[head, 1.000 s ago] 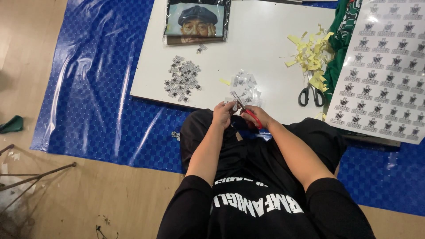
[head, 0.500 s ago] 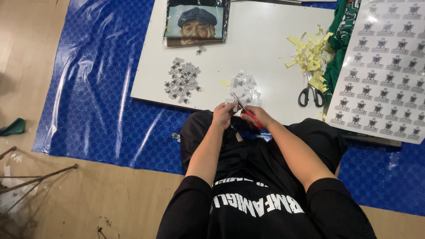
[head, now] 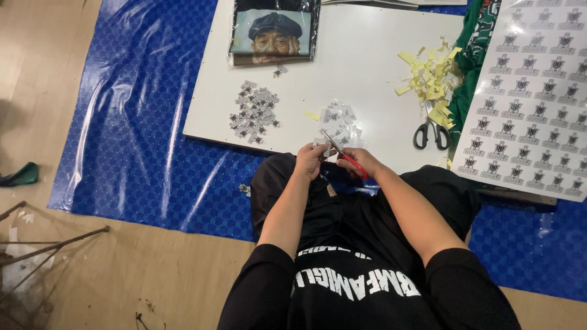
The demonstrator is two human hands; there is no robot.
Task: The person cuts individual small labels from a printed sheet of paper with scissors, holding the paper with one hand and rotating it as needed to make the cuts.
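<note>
Right hand (head: 361, 162) grip closed on red-handled scissors (head: 340, 151); left hand (head: 310, 161) pinches a small paper piece (head: 319, 143) at the blades, over the white board's (head: 367, 73) near edge. Cut pieces (head: 254, 113) lie piled left; black scissors (head: 430, 132) right.

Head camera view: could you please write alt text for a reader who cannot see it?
A seated person's right hand works red-handled scissors on a small piece held by the left hand, above a white board with cut stickers and black scissors.
</note>
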